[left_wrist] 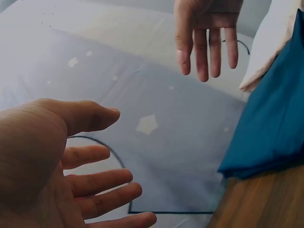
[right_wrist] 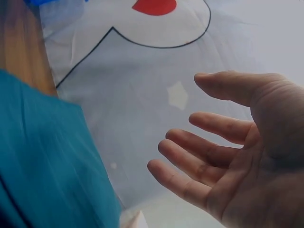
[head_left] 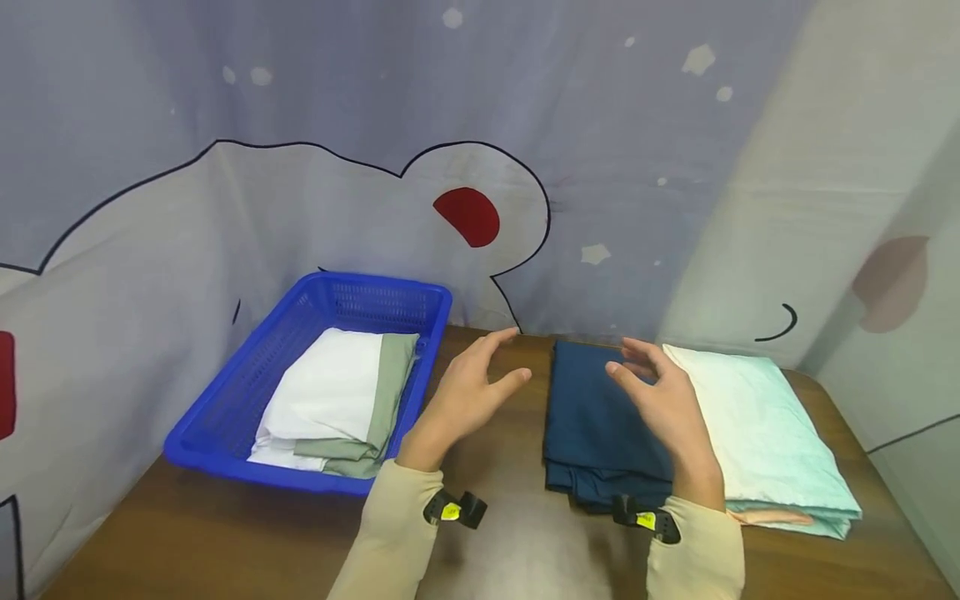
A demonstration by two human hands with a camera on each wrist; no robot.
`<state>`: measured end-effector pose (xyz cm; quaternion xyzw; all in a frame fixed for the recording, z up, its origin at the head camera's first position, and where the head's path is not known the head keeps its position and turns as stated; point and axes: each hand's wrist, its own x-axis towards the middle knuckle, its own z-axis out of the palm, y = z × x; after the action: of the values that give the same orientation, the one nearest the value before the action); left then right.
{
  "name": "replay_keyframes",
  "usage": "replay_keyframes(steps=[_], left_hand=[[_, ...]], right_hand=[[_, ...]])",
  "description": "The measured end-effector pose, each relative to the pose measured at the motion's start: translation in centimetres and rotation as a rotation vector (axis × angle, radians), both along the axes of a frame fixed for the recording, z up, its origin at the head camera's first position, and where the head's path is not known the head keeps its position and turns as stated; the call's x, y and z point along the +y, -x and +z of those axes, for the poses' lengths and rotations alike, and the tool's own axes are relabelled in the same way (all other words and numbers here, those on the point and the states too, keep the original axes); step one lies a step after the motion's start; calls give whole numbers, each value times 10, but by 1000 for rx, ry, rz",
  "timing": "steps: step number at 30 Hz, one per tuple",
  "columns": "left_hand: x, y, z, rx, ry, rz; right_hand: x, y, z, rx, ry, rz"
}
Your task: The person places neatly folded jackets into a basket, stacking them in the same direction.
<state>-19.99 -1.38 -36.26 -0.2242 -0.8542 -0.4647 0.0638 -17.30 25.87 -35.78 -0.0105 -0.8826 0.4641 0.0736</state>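
Note:
My left hand hovers over the table between the blue basket and the dark blue folded cloth, its fingers relaxed and thumb apart. In the left wrist view nothing lies in that palm. My right hand is raised over the right side of the dark blue cloth, hiding part of it. Its fingers are loosely spread and hold nothing. To the right lies a pale mint and cream folded cloth, with a peach layer at its near edge. A white and green folded cloth rests inside the basket.
The blue plastic basket stands at the table's left. A printed curtain hangs along the back and sides of the brown wooden table. Each wrist wears a small black camera on a strap.

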Motion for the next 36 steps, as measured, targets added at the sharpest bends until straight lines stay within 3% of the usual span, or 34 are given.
replay_keyframes(steps=[7,14,21,32,36], left_hand=[[22,2,-10,-38,-69,-44],[44,1,-25,-155,-175,-92],[57,13,-51,-130,-107,-40],[65,15,-77,-236,-108,-8],[67,15,-85,-251,-143,38]], right_hand=[[19,-7,-1,-30,-54,-4],[30,-12,-3,-80,-90,-6],[38,-9,-7,-120,-55,-20],[46,3,-24,-204,-68,-33],[47,5,-29,-239,-89,-22]])
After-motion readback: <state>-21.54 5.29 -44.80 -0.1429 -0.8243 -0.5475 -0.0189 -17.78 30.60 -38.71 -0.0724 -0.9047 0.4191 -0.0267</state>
